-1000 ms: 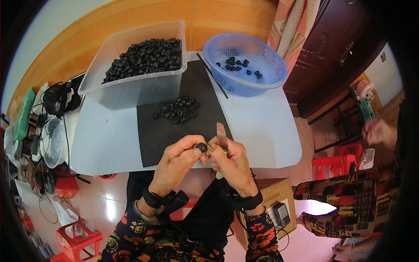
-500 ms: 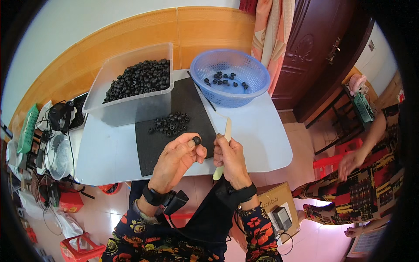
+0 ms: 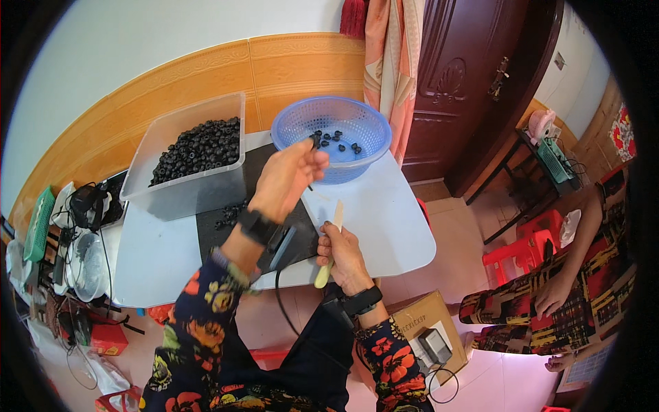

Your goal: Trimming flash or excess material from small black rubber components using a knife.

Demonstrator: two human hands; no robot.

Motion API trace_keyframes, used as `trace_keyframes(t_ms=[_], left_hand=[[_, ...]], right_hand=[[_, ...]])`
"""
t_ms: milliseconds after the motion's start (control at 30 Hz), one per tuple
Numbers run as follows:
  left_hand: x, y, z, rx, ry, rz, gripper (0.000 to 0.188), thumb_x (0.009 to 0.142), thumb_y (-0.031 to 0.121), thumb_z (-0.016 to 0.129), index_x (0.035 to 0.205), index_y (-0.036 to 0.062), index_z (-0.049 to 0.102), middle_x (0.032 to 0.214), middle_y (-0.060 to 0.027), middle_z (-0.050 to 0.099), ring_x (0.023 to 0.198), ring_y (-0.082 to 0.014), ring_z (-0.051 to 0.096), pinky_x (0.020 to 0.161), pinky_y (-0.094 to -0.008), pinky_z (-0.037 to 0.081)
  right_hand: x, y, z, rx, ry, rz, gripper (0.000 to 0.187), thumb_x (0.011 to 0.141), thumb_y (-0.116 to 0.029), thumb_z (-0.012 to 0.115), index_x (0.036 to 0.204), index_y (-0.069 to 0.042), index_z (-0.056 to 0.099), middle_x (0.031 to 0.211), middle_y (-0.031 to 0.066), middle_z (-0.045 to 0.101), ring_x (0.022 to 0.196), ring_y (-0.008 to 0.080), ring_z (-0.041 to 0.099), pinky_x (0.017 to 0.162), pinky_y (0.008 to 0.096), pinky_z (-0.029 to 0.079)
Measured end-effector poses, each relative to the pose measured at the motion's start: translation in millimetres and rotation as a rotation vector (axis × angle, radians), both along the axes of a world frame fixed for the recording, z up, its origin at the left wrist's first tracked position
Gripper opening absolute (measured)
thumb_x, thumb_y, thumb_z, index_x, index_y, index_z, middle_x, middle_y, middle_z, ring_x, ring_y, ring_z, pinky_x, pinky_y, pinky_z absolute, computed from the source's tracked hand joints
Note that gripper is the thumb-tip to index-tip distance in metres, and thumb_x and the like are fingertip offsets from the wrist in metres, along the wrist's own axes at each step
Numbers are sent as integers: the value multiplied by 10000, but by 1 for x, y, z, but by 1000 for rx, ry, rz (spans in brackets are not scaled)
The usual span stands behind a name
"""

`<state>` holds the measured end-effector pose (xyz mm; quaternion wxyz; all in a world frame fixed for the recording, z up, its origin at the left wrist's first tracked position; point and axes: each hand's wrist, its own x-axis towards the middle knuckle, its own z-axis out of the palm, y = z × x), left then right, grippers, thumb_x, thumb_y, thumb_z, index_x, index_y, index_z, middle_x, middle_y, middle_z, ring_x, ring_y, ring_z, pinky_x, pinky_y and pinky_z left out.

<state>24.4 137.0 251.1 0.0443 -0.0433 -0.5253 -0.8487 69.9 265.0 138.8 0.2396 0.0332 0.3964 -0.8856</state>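
My left hand (image 3: 292,177) reaches over the near rim of the blue perforated basket (image 3: 283,141), thumb and fingers pinched at a small black round piece (image 3: 315,140). Several similar black pieces (image 3: 341,147) lie scattered on the basket's bottom. Lower down, near the table's front edge, my right hand (image 3: 341,255) is closed round a slim pale yellow-green hand tool (image 3: 322,276), which points up; its working end is too fine to make out. A loose pile of black pieces (image 3: 228,216) rests on the dark mat (image 3: 213,240), partly hidden by my left forearm.
A clear plastic bin (image 3: 185,196) heaped with black pieces stands left on the white table (image 3: 154,254). A cardboard box (image 3: 425,319) is on the floor at right, and a person (image 3: 549,288) is beyond it. Cables and trays crowd the left side.
My left hand has moved up and away from me to the basket, carrying the small black piece. My right hand still holds the tool near the table's edge. The head view has shifted.
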Motion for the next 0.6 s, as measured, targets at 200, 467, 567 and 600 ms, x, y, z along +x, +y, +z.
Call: trace_keyframes(t_ms=[200, 467, 567, 600], left_hand=[[-46, -8, -3, 10, -55, 27, 268, 913, 215, 525, 1025, -29, 512, 959, -186, 630, 859, -251, 597, 766, -351, 479], [104, -35, -15, 101, 120, -67, 208, 928, 258, 523, 965, 54, 528, 713, -39, 501, 755, -214, 491, 723, -317, 402], [153, -58, -39, 58, 7, 122, 211, 924, 258, 530, 959, 49, 527, 716, -42, 517, 746, -209, 491, 711, -314, 403], [162, -65, -49, 64, -36, 153, 207, 925, 254, 530, 957, 50, 528, 715, -41, 526, 744, -203, 497, 710, -313, 408]], right_hand=[[-3, -3, 1, -7, -8, 6, 153, 934, -215, 518, 910, -67, 489, 649, -43, 394, 501, 43, 335, 415, 209, 298], [-4, -4, 17, 885, 800, -206, 193, 848, -160, 564, 789, 21, 595, 636, 114, 603, 532, 221, 574, 500, 348, 438], [-8, -32, 29, 1144, 950, -153, 159, 808, -148, 600, 842, 3, 637, 714, 157, 649, 674, 338, 628, 615, 415, 474], [-9, -40, 30, 1261, 1077, -186, 148, 801, -148, 614, 865, -20, 649, 734, 142, 656, 694, 346, 626, 621, 422, 476]])
